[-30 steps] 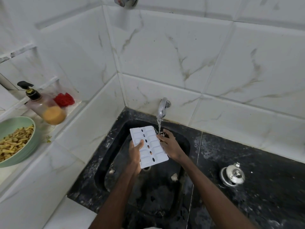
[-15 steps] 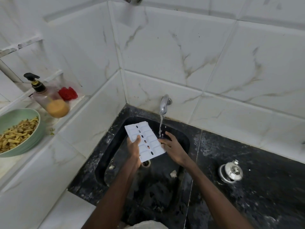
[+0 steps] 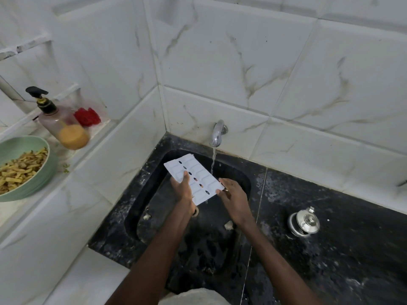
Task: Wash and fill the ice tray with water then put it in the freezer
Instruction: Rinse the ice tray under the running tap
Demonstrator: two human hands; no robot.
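Note:
A white plastic ice tray [image 3: 193, 177] with a row of dark oval holes down its middle is held tilted over the black sink [image 3: 154, 172]. My left hand [image 3: 182, 192] grips its near left edge, thumb on top. My right hand [image 3: 233, 197] holds the tray's near right corner with its fingertips. A chrome tap [image 3: 217, 133] on the wall runs a thin stream of water that falls just past the tray's right edge, between tray and right hand.
A steel lidded pot [image 3: 305, 221] sits on the black counter to the right. On the white ledge at left stand a pump soap bottle [image 3: 61, 124], a red scrubber [image 3: 87, 116] and a green bowl [image 3: 41, 172] of food. Marble-tiled walls close the corner.
The tray has shifted left, out from under the water stream. My right hand slid from the tray's far side to its near right corner.

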